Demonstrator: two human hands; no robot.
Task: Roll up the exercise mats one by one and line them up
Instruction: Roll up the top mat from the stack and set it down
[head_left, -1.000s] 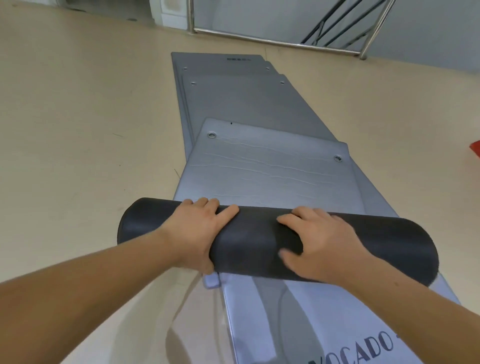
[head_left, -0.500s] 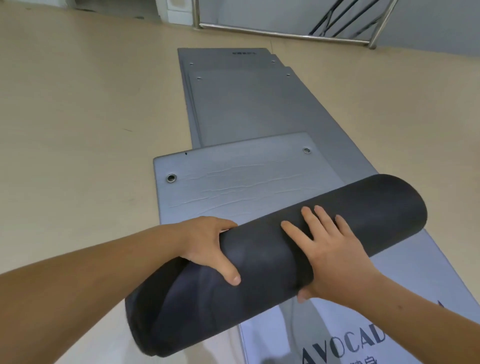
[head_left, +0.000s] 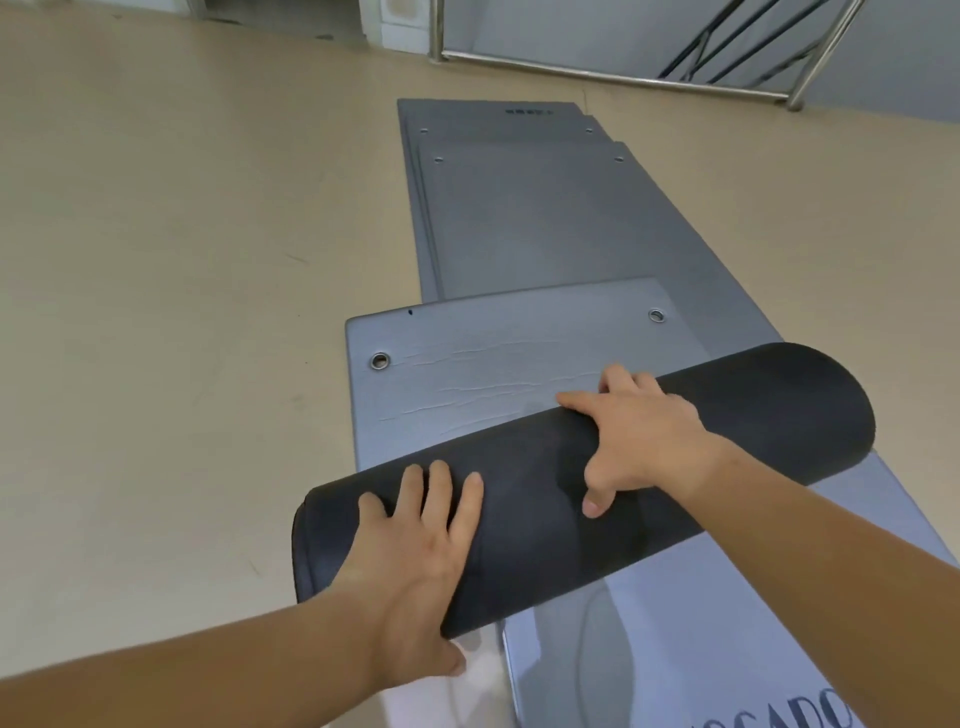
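head view: print cut off by the frame edge reads "cado" on the flat mat below the right wrist; the rolled mat lies askew under both hands; the left hand presses it with straight fingers; the right hand grips it, fingers curled over its far side

A pale beige floor fills the left and upper right of the frame. A stack of grey mats lies flat on it, running from upper centre to lower right. The top mat sits skewed, its left corner out past the stack over the floor. Its black roll juts out at lower left. A steel railing stands along the top edge.
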